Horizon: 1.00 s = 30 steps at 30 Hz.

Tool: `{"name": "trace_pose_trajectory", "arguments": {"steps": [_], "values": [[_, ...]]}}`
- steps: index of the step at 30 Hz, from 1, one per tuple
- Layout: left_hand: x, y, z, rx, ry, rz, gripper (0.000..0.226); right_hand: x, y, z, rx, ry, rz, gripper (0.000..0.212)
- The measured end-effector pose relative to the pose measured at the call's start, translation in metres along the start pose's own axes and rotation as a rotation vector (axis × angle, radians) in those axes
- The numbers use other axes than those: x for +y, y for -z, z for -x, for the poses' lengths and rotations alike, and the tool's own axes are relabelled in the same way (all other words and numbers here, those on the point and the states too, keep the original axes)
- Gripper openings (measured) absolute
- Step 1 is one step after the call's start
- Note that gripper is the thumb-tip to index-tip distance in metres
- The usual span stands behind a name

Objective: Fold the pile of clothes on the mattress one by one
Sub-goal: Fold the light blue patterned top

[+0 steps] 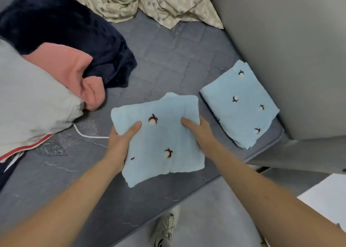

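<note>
Head view: I have the folded blue cloth (161, 140) gripped at both side edges, left hand (119, 143) and right hand (200, 132), thumbs on top and fingers curled beneath, holding it above the mattress (168, 63). An already folded matching piece (239, 104) lies to the right, nearest my right hand, long axis running away from me. The unfolded pile (61, 46) sits well apart on the left.
</note>
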State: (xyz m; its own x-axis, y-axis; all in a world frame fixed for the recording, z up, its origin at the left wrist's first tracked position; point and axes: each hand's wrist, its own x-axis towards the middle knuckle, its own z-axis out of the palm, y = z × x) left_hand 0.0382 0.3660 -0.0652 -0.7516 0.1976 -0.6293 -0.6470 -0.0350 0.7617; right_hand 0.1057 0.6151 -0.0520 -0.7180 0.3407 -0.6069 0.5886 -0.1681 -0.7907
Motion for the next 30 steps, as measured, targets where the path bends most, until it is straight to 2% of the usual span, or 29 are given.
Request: {"name": "trace_pose_trajectory", "arguments": {"steps": [5, 9, 12, 16, 19, 21, 24, 27, 30], "values": [[-0.012, -0.045, -0.028, -0.046, 0.005, -0.141, 0.055, 0.034, 0.04, -0.008, 0.07, -0.03, -0.18, 0.04], [0.011, -0.072, -0.049, -0.121, -0.043, -0.317, 0.055, 0.055, 0.044, 0.005, 0.188, -0.018, -0.331, 0.047], [0.034, -0.103, -0.063, -0.264, -0.056, -0.471, 0.054, 0.077, 0.047, 0.025, 0.308, -0.055, -0.446, 0.058], [0.046, -0.148, -0.087, -0.455, -0.061, -0.67, 0.051, 0.094, 0.049, 0.041, 0.397, -0.13, -0.588, 0.054], [0.037, -0.168, -0.112, -0.451, -0.108, -0.982, 0.076, 0.096, 0.051, 0.035, 0.417, -0.223, -0.658, 0.047], [0.025, -0.169, -0.127, -0.368, -0.114, -1.232, 0.096, 0.098, 0.049, 0.026, 0.424, -0.259, -0.652, 0.049], [0.017, -0.169, -0.128, -0.249, 0.025, -1.236, 0.114, 0.101, 0.046, 0.015, 0.439, -0.286, -0.652, 0.064], [0.021, -0.163, -0.117, -0.304, 0.125, -1.068, 0.084, 0.104, 0.05, 0.018, 0.425, -0.263, -0.662, 0.058], [0.036, -0.155, -0.093, -0.349, 0.035, -0.915, 0.054, 0.094, 0.053, 0.04, 0.372, -0.205, -0.634, 0.06]]}}
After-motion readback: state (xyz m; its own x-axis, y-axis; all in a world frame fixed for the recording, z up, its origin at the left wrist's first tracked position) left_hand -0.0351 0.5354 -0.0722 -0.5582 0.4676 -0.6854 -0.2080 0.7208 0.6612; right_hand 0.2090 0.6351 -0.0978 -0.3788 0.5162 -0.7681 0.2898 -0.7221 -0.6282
